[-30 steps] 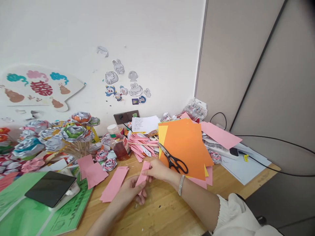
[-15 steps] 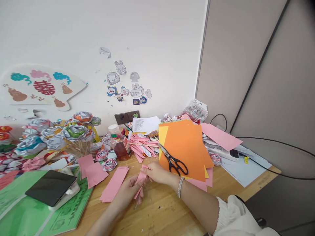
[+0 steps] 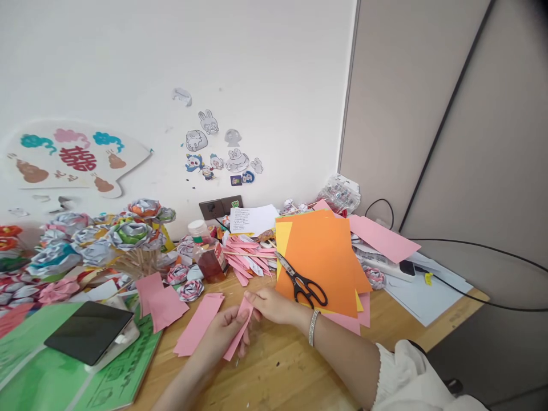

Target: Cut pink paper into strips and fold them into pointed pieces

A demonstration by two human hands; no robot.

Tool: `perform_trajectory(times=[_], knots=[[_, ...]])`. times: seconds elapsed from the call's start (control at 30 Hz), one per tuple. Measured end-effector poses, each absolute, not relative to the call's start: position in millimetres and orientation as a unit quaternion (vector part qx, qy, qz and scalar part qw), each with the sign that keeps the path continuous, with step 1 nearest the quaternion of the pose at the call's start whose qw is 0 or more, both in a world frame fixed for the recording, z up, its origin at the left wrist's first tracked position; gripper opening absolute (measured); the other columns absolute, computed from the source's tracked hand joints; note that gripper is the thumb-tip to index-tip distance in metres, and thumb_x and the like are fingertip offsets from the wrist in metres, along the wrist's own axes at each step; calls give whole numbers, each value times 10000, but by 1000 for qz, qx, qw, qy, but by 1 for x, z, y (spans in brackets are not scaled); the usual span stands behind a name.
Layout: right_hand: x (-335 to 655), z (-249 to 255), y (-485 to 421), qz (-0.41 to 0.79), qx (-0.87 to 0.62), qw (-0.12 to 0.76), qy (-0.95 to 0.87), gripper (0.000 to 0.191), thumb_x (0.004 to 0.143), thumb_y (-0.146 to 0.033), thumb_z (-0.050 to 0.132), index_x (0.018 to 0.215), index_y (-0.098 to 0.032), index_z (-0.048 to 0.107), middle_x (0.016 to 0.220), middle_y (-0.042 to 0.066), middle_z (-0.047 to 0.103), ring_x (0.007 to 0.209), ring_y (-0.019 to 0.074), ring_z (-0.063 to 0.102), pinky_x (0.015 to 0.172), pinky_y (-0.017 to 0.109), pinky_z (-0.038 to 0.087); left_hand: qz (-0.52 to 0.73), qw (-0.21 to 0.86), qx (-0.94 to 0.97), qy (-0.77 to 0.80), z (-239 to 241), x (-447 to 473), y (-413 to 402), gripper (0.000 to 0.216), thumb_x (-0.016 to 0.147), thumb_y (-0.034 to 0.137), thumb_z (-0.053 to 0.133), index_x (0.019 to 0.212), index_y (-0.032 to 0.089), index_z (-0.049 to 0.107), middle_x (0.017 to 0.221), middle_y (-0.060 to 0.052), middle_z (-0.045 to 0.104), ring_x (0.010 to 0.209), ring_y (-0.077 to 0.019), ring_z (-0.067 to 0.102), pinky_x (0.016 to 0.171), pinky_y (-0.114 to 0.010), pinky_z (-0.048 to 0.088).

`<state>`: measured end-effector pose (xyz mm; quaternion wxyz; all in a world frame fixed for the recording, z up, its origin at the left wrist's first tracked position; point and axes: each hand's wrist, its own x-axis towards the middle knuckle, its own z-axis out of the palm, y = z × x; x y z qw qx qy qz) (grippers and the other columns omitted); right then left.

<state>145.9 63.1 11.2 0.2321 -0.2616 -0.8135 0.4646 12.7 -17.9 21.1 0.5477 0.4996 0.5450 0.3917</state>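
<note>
A narrow pink paper strip is held between both hands over the wooden table. My left hand is closed on its lower part, fingers curled around it. My right hand, with a silver bracelet on its wrist, pinches the strip's upper end. Just left of my hands, a wider pink paper piece lies flat. Black scissors rest on an orange sheet just behind my right hand.
Paper roses on sticks crowd the left back. A dark tablet lies on green sheets. A pile of pink strips, a jar, loose pink sheets and a power strip with black cables sit behind.
The pink strip has tilted lower and more to the left between my hands, its top end folded down. Both hands stay in nearly the same place.
</note>
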Motion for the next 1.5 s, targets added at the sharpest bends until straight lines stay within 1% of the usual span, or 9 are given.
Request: perform_trajectory(times=[0.27, 0.43, 0.6, 0.7, 0.83, 0.97, 1.13, 1.23, 1.5], knots=[[142, 3, 71, 484, -270, 228, -800, 507, 854, -499, 343, 513, -148, 475, 484, -32, 461, 463, 78, 421, 503, 200, 319, 329, 550, 524, 561, 25, 11, -14, 445, 633, 610, 542, 715, 175, 494, 470, 42, 557, 311, -85, 457, 330, -195, 323], [139, -2, 72, 468, -279, 249, -801, 513, 865, -478, 333, 517, -143, 505, 514, -17, 498, 490, 82, 448, 546, 203, 343, 303, 461, 556, 622, 27, 8, -12, 427, 616, 608, 550, 588, 192, 460, 323, 99, 385, 275, -67, 316, 326, -194, 188], [140, -3, 73, 519, -279, 266, -763, 458, 832, -506, 386, 602, -140, 536, 528, -24, 477, 488, 78, 426, 496, 193, 323, 324, 437, 568, 617, 31, 8, -11, 410, 571, 558, 626, 534, 183, 462, 436, 78, 429, 414, -89, 404, 427, -203, 288], [141, -1, 72, 564, -246, 220, -757, 378, 787, -487, 477, 637, -144, 525, 511, -43, 450, 461, 69, 396, 454, 185, 298, 341, 424, 580, 607, 29, 9, -12, 396, 593, 560, 611, 607, 173, 528, 499, 65, 476, 450, -96, 412, 451, -206, 296], [140, -1, 69, 535, -290, 167, -776, 346, 773, -400, 515, 544, -149, 448, 467, -58, 400, 433, 57, 342, 417, 186, 239, 291, 487, 549, 614, 24, 9, -14, 409, 632, 601, 547, 640, 196, 490, 400, 90, 426, 325, -82, 338, 386, -210, 237], [139, 1, 68, 535, -287, 201, -769, 373, 781, -431, 500, 546, -155, 416, 477, -65, 359, 439, 53, 310, 418, 186, 225, 288, 537, 539, 582, 22, 5, -13, 418, 627, 585, 572, 588, 209, 395, 355, 101, 409, 293, -75, 362, 368, -201, 241], [139, 5, 72, 559, -235, 328, -725, 495, 848, -560, 260, 578, -173, 412, 506, -40, 396, 436, 75, 351, 441, 204, 287, 302, 581, 537, 531, 20, 3, -12, 387, 599, 509, 653, 631, 195, 429, 461, 72, 510, 341, -73, 440, 368, -195, 327], [139, 3, 74, 528, -223, 357, -737, 495, 837, -577, 282, 568, -176, 393, 512, -37, 399, 454, 80, 361, 460, 207, 290, 306, 578, 540, 529, 18, 4, -13, 375, 616, 491, 651, 625, 190, 426, 466, 69, 511, 337, -62, 425, 359, -187, 311], [145, 5, 80, 550, -297, 358, -694, 480, 803, -576, 369, 542, -174, 347, 488, -59, 298, 444, 65, 275, 433, 198, 228, 333, 557, 547, 529, 22, 9, -16, 361, 618, 461, 670, 608, 172, 454, 466, 71, 503, 355, -47, 395, 384, -181, 283]])
